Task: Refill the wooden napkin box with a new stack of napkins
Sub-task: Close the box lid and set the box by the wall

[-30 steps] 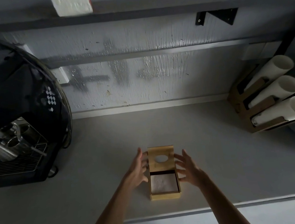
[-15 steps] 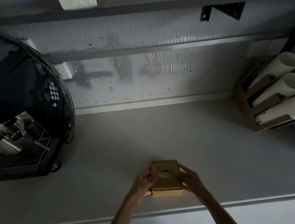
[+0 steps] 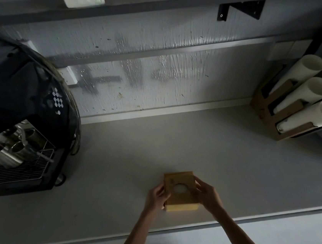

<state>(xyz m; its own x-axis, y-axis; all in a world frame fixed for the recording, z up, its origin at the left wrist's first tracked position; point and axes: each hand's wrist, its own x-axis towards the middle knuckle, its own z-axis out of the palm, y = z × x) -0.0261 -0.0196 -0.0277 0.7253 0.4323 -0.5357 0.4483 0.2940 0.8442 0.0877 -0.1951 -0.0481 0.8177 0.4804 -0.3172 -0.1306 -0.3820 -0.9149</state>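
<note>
Grip from both sides: our left hand (image 3: 158,199) and right hand (image 3: 207,194) clasp the wooden napkin box (image 3: 182,207), well right of the espresso machine (image 3: 15,118). We judge its lid (image 3: 183,199) wants even pressure until flush over the napkins (image 3: 179,188).

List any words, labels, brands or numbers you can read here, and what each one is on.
Nothing here can be read as text.
Coffee machine: white pattern of dots, no letters.
Wooden box: small dark mark near the lid's far left corner, too small to read.
Cardboard cup holder: faint mark on its side, too blurred to read.
</note>
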